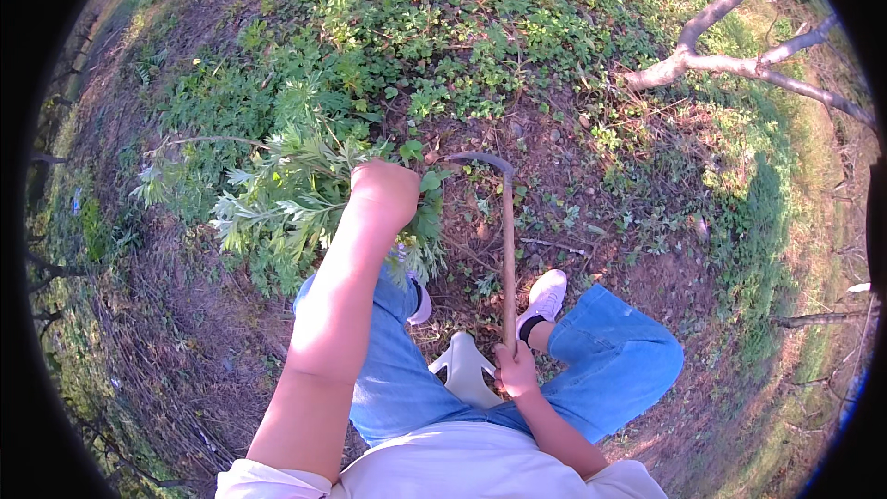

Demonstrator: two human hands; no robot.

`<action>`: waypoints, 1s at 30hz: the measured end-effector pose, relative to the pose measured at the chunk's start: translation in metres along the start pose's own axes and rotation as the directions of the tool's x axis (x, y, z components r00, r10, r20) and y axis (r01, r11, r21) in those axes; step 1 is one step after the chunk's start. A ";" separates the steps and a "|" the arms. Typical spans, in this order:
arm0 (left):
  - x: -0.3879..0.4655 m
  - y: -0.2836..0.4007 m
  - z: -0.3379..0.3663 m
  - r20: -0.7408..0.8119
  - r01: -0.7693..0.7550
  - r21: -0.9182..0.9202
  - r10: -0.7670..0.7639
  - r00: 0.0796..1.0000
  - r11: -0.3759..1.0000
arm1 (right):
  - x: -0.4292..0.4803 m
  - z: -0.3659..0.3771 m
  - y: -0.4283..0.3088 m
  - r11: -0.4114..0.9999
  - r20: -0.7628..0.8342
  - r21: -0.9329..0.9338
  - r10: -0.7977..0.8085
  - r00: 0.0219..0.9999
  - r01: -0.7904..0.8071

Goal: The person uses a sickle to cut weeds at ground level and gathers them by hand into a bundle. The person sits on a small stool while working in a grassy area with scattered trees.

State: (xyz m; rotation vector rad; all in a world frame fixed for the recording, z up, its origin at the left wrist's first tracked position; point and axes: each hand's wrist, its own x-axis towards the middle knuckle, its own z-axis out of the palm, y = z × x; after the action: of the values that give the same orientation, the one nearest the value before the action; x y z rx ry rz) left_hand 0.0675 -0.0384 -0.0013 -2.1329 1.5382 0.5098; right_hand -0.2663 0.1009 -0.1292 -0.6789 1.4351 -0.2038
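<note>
A bunch of leafy green weeds (291,201) is in the grip of my left hand (385,193), stems inside the fist and leaves spreading out to the left. My right hand (516,367) closes around the lower end of the long wooden handle of a sickle (509,249). The sickle's curved metal blade (478,158) lies just above the ground, its tip pointing left towards my left fist. Whether the blade touches any stem cannot be made out.
I sit on a pale plastic stool (466,367), knees apart, light shoes (547,291) on the soil. Low green plants (443,48) cover the ground ahead. A bare forked tree branch (686,59) juts in at upper right. Cut leaves and twigs litter the soil (554,222).
</note>
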 end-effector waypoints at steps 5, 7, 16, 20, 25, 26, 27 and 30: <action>0.000 0.003 -0.002 0.026 -0.039 0.006 0.039 0.999 0.999 | 0.013 -0.032 -0.021 0.993 0.094 -0.057 -0.100 0.991 0.106; -0.003 0.002 0.001 0.012 -0.048 0.007 0.048 0.999 0.999 | 0.014 -0.043 -0.035 0.991 0.148 -0.066 -0.108 0.983 0.119; -0.006 0.004 0.013 0.001 -0.042 0.059 0.042 0.999 0.997 | 0.116 0.031 -0.067 0.842 0.076 -0.408 -0.355 0.932 0.354; 0.006 0.012 0.000 -0.096 -0.026 0.096 0.036 0.995 0.995 | 0.175 0.096 -0.134 0.857 0.220 -0.363 -0.304 0.927 0.367; -0.006 -0.013 0.015 -0.191 -0.001 0.007 0.003 0.981 1.000 | 0.096 0.073 -0.153 0.944 0.228 -0.237 -0.176 0.958 0.230; -0.007 -0.018 0.020 -0.173 -0.009 -0.023 0.005 0.985 1.000 | 0.079 0.057 -0.138 0.954 0.200 -0.246 -0.122 0.972 0.170; -0.004 -0.017 0.020 -0.097 -0.006 0.003 0.006 0.995 1.000 | 0.069 0.043 -0.123 0.963 0.159 -0.249 -0.067 0.985 0.106; 0.000 -0.008 0.005 0.037 -0.040 0.070 0.038 0.999 0.997 | 0.085 0.037 -0.081 0.952 0.136 -0.191 -0.215 0.967 0.239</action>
State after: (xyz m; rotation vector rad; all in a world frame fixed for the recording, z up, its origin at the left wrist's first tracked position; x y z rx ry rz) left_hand 0.0751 -0.0333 -0.0038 -2.0342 1.5581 0.4963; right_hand -0.1963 0.0037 -0.1569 -1.0130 1.2778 -0.1941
